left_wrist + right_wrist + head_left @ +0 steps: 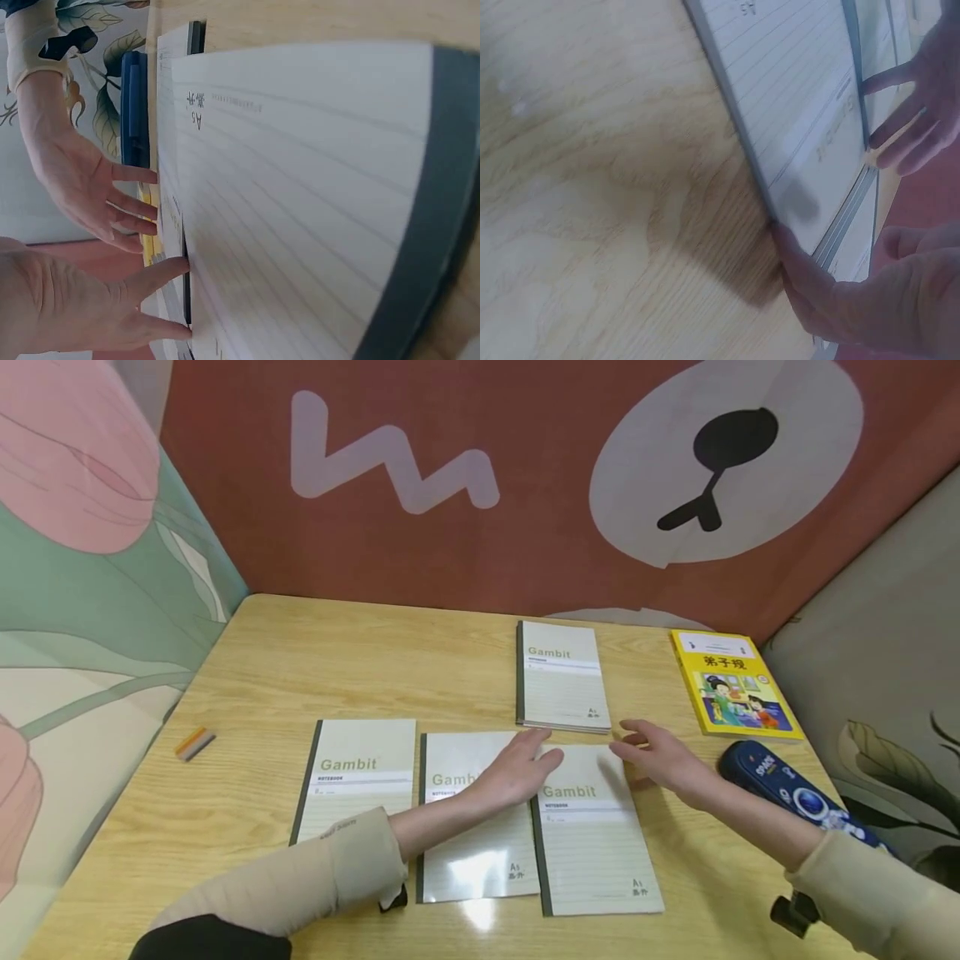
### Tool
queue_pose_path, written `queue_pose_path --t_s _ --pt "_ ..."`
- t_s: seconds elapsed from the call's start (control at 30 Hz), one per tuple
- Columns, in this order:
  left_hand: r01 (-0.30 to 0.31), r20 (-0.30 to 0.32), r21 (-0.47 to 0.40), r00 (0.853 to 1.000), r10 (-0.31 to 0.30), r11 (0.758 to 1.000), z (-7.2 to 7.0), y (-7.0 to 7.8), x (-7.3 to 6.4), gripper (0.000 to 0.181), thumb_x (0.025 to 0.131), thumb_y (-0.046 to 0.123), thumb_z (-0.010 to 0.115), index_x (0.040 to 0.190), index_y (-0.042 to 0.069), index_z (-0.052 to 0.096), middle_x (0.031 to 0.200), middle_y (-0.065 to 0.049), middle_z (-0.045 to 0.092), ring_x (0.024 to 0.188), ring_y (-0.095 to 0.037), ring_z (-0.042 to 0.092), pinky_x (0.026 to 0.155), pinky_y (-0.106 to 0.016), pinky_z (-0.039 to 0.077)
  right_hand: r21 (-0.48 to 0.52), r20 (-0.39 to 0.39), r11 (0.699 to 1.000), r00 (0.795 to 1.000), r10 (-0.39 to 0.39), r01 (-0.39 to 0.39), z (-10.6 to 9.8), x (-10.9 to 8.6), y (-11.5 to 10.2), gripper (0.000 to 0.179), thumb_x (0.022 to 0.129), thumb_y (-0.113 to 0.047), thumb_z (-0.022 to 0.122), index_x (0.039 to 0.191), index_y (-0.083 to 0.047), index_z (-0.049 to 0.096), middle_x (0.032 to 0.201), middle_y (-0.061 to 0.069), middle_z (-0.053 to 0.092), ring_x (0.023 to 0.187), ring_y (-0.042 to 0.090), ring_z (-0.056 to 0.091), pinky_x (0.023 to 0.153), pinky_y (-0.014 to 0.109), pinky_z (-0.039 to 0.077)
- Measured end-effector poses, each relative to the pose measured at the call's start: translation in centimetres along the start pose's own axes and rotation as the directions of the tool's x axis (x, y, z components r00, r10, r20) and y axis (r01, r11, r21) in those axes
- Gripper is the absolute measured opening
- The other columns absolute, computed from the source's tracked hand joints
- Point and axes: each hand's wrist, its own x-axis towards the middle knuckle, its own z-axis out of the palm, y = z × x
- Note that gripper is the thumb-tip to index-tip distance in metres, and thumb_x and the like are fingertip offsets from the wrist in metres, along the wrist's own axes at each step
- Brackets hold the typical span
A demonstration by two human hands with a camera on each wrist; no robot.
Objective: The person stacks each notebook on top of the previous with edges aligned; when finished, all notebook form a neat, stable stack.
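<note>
Three pale "Gambit" notebooks with dark spines lie side by side: a left notebook (367, 747), a middle notebook (476, 839) and a right notebook (596, 860). My left hand (517, 770) reaches over the middle notebook, its extended fingers at the upper left edge of the right one. At that notebook's upper right corner, my right hand (667, 764) touches the side edge with a fingertip, as the right wrist view shows. Just beyond both hands lies a stack of similar notebooks (562, 689). Neither hand grips anything.
A yellow picture book (738, 685) lies at the back right of the wooden table (375, 652). In front of it is a dark blue pencil case (806, 797), close to my right forearm. A small orange and grey eraser-like block (195, 744) lies far left.
</note>
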Motion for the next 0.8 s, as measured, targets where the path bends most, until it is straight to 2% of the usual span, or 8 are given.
queue_pose_path --t_s 0.2,0.27,0.33,0.43,0.57,0.67,0.73,0.8 --pt "0.023 -0.024 -0.070 0.999 -0.025 0.997 0.0 -0.5 0.3 0.064 0.106 0.041 0.042 0.159 0.005 0.037 0.167 -0.016 0.033 0.156 -0.035 0.029 0.129 -0.054 0.024 0.051 0.035 0.994 0.995 0.096 -0.098 -0.1 0.0 -0.8 0.077 0.109 -0.029 0.049 0.160 0.010 0.007 0.161 0.038 0.022 0.144 0.051 0.038 0.096 0.048 0.061" --pt "0.044 -0.029 -0.104 0.998 -0.047 0.994 0.0 -0.8 0.5 0.064 0.105 0.041 0.044 0.159 0.005 0.037 0.166 -0.017 0.035 0.152 -0.035 0.037 0.126 -0.052 0.032 0.052 0.041 0.991 0.992 0.123 -0.125 -0.2 0.2 -0.8 0.078 0.109 -0.029 0.048 0.160 0.012 0.007 0.162 0.038 0.021 0.144 0.051 0.039 0.097 0.048 0.060" --pt "0.066 -0.037 -0.150 0.997 -0.073 0.987 -0.1 -1.1 0.8 0.064 0.105 0.038 0.046 0.159 0.004 0.037 0.163 -0.019 0.037 0.141 -0.033 0.049 0.116 -0.049 0.046 0.045 0.044 0.989 0.990 0.137 -0.139 -0.4 0.3 -0.8 0.076 0.109 -0.030 0.048 0.158 0.015 0.010 0.161 0.038 0.024 0.141 0.049 0.044 0.097 0.048 0.060" --pt "0.090 -0.053 -0.213 0.993 -0.104 0.973 -0.3 -1.6 1.1 0.062 0.104 0.033 0.051 0.157 0.004 0.039 0.151 -0.019 0.050 0.112 -0.027 0.066 0.094 -0.038 0.060 0.018 0.038 0.989 0.989 0.143 -0.144 -0.7 0.5 -0.7 0.071 0.108 -0.030 0.049 0.154 0.018 0.023 0.154 0.037 0.038 0.130 0.044 0.055 0.097 0.047 0.060" --pt "0.083 -0.062 -0.255 0.993 -0.102 0.963 -0.6 -1.8 1.3 0.036 0.102 0.025 0.056 0.127 0.000 0.064 0.114 -0.016 0.065 0.085 -0.021 0.065 0.081 -0.030 0.057 -0.016 0.030 0.990 0.989 0.142 -0.141 -1.0 0.8 -0.5 0.062 0.106 -0.028 0.054 0.148 0.016 0.040 0.142 0.032 0.053 0.118 0.033 0.062 0.096 0.045 0.061" --pt "0.057 -0.053 -0.249 0.996 -0.072 0.967 -0.7 -1.9 1.3 0.022 0.099 0.020 0.058 0.106 0.002 0.070 0.095 -0.012 0.068 0.082 -0.019 0.061 0.077 -0.028 0.051 -0.021 0.017 0.991 0.991 0.130 -0.130 -1.2 0.9 -0.2 0.060 0.104 -0.020 0.058 0.150 0.014 0.040 0.134 0.028 0.057 0.112 0.025 0.063 0.095 0.042 0.061" --pt "0.038 -0.041 -0.220 0.998 -0.048 0.975 -0.7 -1.9 1.2 0.022 0.097 0.017 0.059 0.108 0.002 0.071 0.089 -0.011 0.069 0.080 -0.019 0.057 0.074 -0.028 0.046 -0.021 -0.006 0.993 0.993 0.114 -0.114 -1.3 0.8 -0.1 0.061 0.101 -0.014 0.061 0.152 0.012 0.038 0.130 0.024 0.058 0.108 0.020 0.062 0.093 0.040 0.062" --pt "0.017 -0.040 -0.173 0.999 -0.024 0.985 -0.7 -1.8 1.0 0.033 0.097 0.016 0.061 0.126 0.004 0.069 0.096 -0.008 0.072 0.083 -0.017 0.057 0.077 -0.028 0.046 -0.010 -0.031 0.996 0.995 0.093 -0.093 -1.4 0.8 0.0 0.064 0.100 -0.008 0.062 0.154 0.010 0.035 0.126 0.021 0.058 0.103 0.016 0.061 0.089 0.037 0.062"
